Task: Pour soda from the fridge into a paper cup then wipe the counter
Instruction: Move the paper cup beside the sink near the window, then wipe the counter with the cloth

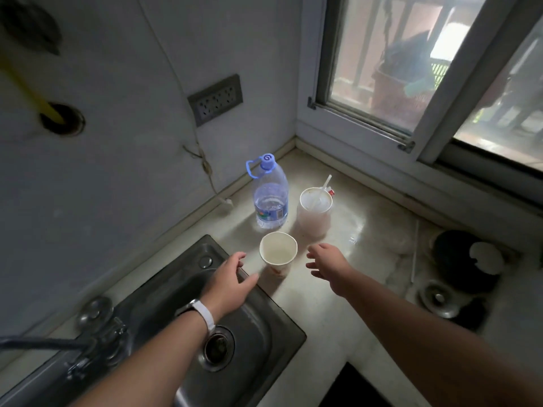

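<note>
- paper cup (278,251) stands upright on the desk (329,312), mouth up.
- it sits between left hand (232,279) and right hand (324,261), untouched.
- both hands' fingers (311,264) spread loose, grasping nothing.

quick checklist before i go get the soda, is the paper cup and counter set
1. paper cup upright on the counter: ok.
2. Cup empty inside: ok, nothing visible in it.
3. left hand and right hand free: ok, both open beside the cup, touching nothing.
4. Soda at hand: not ok, only a water bottle and a used cup with straw stand behind.
5. Cup clear of the sink edge: cannot tell, it sits close.
6. Wiping cloth within reach: not ok, none in view.
</note>
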Tool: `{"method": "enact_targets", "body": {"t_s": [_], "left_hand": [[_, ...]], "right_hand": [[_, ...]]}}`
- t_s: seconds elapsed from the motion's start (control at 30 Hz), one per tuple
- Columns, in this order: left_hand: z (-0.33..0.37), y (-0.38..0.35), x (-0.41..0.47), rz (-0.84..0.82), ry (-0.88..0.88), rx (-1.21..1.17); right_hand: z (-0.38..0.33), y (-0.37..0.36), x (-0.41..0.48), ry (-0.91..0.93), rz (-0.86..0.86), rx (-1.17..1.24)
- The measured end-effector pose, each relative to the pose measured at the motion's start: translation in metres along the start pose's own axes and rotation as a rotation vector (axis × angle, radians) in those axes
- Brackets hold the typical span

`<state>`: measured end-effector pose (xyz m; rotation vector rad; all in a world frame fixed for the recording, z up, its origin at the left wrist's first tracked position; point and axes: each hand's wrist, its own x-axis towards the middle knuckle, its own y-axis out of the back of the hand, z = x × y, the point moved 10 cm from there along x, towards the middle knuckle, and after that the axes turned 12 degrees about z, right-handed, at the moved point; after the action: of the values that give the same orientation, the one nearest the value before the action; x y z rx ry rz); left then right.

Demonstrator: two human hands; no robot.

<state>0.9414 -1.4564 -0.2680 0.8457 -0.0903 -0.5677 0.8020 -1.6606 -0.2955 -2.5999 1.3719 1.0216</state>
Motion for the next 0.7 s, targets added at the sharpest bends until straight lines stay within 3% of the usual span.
{"method": "enact_targets", "body": {"t_s": [0.37, 0.57, 0.7], "left_hand": [[0.021, 0.134, -0.088, 0.167, -0.245, 0.161], [-0.014, 0.202, -0.160, 0.234, -0.311, 0.332], [-0.049, 0.240, -0.209, 0.310, -0.275, 0.348]], "right_hand": [[-0.100, -0.018, -0.129, 0.472, -0.014, -0.183], [-0.115, -0.088, -0.248, 0.891, -0.087, -0.553], [-0.096, -0.143, -0.310, 1.067, -0.200, -0.690]]}}
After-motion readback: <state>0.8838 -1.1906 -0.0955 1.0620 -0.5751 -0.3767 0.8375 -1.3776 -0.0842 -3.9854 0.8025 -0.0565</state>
